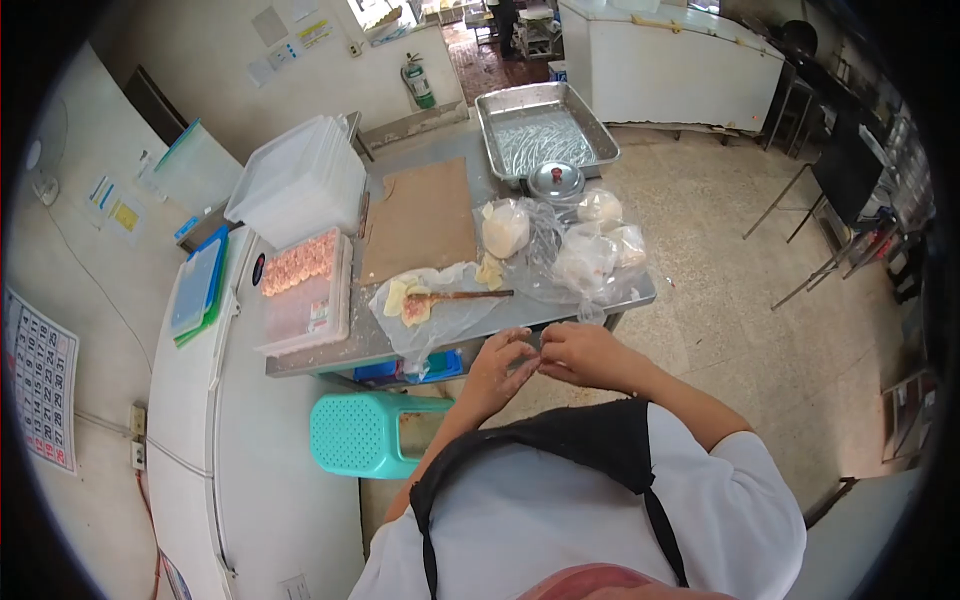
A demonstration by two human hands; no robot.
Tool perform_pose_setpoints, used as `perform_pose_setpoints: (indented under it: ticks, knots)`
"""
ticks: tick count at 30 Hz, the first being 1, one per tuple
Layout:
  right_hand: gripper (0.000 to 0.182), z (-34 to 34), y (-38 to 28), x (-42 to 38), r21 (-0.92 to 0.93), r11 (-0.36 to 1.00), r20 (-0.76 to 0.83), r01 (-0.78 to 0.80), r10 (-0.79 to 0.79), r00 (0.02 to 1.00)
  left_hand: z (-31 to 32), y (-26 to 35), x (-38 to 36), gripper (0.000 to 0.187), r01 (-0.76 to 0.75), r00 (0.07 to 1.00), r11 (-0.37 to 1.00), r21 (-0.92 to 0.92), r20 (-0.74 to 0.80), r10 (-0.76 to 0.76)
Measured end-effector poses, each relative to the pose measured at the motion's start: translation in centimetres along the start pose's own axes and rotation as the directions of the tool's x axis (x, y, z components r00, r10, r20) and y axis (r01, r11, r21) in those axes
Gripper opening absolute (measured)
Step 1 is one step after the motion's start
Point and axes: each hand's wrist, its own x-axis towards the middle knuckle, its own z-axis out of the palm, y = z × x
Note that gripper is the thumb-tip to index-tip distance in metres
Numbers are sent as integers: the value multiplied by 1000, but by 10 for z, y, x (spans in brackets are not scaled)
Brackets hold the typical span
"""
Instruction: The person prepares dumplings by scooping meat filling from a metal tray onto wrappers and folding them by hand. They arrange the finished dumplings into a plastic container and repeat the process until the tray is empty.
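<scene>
My left hand (pixel 500 368) and my right hand (pixel 580 355) meet in front of the table's near edge, fingers curled and tips close together. Whatever lies between the fingertips is too small or hidden to make out. Just beyond them, a clear plastic sheet (pixel 440 335) holds thin pale wrappers (pixel 395 298) and a pinkish filling (pixel 416 308). A wooden stick-like utensil (pixel 470 294) rests with one end in the filling. To the right are clear plastic bags (pixel 585 262) with pale dough-like lumps inside.
A clear container (pixel 335 320) with rows of pinkish pieces stands at the table's left, near stacked white tubs (pixel 300 180). Brown cardboard (pixel 420 215), a lidded pot (pixel 556 181) and a large metal tray (pixel 548 130) lie farther back. A turquoise stool (pixel 360 435) stands at near left.
</scene>
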Motion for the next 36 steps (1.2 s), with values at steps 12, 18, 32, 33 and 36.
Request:
perform_pose_setpoints:
  ticks: [12,18,32,33,36]
  knots:
    - [34,16,11,77,97,994,158,-55,40,987,-59,-44,23,28,46,998,999,-28,-37,-47]
    - [41,24,4,146,229,955,233,-187,132,963,-114,-89,36,22,-134,972,989,65,-185,144]
    - [28,76,26,225,603,631,354,-488,336,873,-197,-166,65,20,-120,985,983,-137,105,134]
    - [29,79,29,228,646,609,340,-461,312,887,-203,-173,68,22,-96,982,978,-183,144,124]
    - [33,79,35,241,634,635,305,-440,318,898,-213,-201,84,25,-58,977,960,-276,181,111]
